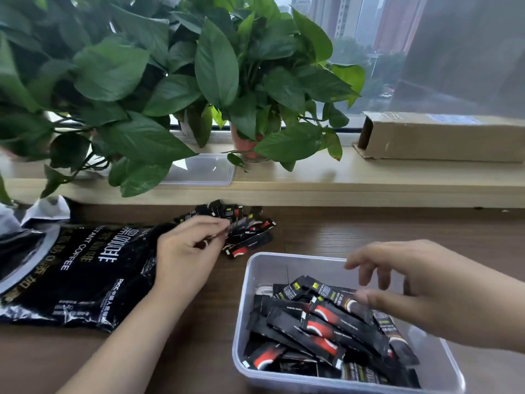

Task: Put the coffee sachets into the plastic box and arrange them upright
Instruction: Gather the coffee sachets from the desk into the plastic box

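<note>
A clear plastic box (284, 265) stands on the brown desk at the lower right. Several black-and-red coffee sachets (321, 328) lie flat and crisscrossed inside it. My right hand (412, 291) hovers over the box with fingers spread, its thumb touching the top sachets. A loose pile of sachets (250, 234) lies on the desk behind the box. My left hand (187, 251) rests at that pile, fingers pinched on a sachet or two at its left edge.
A large black instant-coffee bag (71, 274) lies open on the desk at the left. On the wooden sill behind are leafy potted plants (216, 81), a clear plastic lid (201, 170) and a cardboard box (440, 137).
</note>
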Demonstrator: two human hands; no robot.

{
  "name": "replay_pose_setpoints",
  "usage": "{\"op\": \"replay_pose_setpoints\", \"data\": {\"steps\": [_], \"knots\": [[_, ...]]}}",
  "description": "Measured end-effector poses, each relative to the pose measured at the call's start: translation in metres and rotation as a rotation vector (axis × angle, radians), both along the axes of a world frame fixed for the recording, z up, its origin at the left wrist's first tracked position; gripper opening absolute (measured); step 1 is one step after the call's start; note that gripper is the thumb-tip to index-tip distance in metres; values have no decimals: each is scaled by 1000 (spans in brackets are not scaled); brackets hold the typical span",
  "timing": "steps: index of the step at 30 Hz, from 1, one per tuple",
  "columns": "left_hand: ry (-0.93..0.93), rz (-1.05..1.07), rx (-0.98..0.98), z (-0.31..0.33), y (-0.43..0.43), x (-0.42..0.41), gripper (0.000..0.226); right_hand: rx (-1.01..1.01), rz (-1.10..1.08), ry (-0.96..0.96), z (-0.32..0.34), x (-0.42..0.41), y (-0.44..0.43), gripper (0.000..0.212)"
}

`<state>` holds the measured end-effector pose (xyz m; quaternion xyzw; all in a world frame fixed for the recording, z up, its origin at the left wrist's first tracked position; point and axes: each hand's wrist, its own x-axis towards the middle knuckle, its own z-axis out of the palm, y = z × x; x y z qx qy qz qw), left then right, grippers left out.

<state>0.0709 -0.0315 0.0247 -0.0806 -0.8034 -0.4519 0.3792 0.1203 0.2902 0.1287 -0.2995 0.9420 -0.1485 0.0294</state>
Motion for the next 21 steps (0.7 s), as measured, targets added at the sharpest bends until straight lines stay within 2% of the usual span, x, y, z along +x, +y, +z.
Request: {"op": "replay_pose_setpoints", "data": {"steps": [2,4,8,10,12,14,17,19,21], "knots": [[-40,-66,214,31,11,22,33,-68,-27,8,5,5,8,41],[-83,-152,283,59,26,46,33,-131,-65,4,8,8,14,34],[-387,-340,-55,78,60,73,22,-254,-135,-7,9,10,22,25],[-464,-373,-258,69,68,73,30,-277,-132,-25,8,8,20,25],[-434,-335,-362,59,65,70,37,-269,-125,-45,5,6,16,22],[-387,-275,-302,54,53,66,29,-222,-109,-49,2,0,12,21],[-310,-54,-201,35,28,51,16,-94,-52,-46,1,-15,1,20],[-379,69,-223,18,11,34,18,-33,15,-19,0,-33,-10,22],[-528,119,-291,3,1,16,40,40,63,11,-3,-55,-26,27]]}}
